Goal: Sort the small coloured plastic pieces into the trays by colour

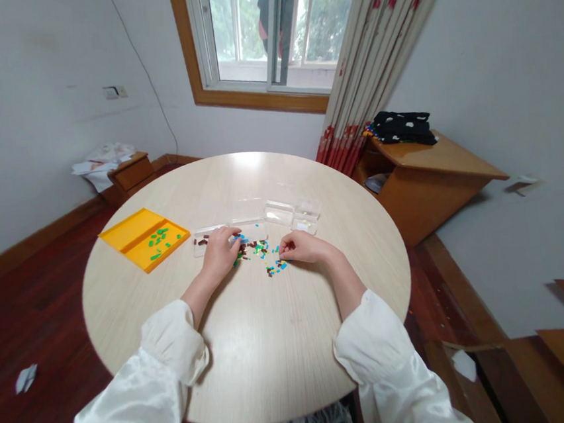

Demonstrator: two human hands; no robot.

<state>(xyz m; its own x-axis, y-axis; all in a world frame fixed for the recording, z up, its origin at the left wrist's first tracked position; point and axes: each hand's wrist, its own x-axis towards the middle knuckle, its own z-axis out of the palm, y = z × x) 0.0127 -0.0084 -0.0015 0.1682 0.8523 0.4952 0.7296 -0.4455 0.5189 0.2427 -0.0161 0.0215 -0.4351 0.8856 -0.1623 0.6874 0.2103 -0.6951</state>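
A loose pile of small coloured pieces [258, 247], blue, green, brown and yellow, lies in the middle of the round table [255, 347]. My left hand [220, 252] hovers at the pile's left side, over the front of a clear plastic box [254, 230]; its thumb and forefinger are apart, with blue pieces showing near the tips. On the pile's right, my right hand [301, 246] has its fingertips pinched together; anything between them is too small to make out. Brown pieces [200, 242] lie in the box's left part.
An open yellow case [134, 233] with several green pieces [159, 236] stands left on the table. Behind my right hand is another clear box [287, 212], its lid raised. Beyond the table are a wooden cabinet [438, 176] at right and a curtain [361, 57] by the window.
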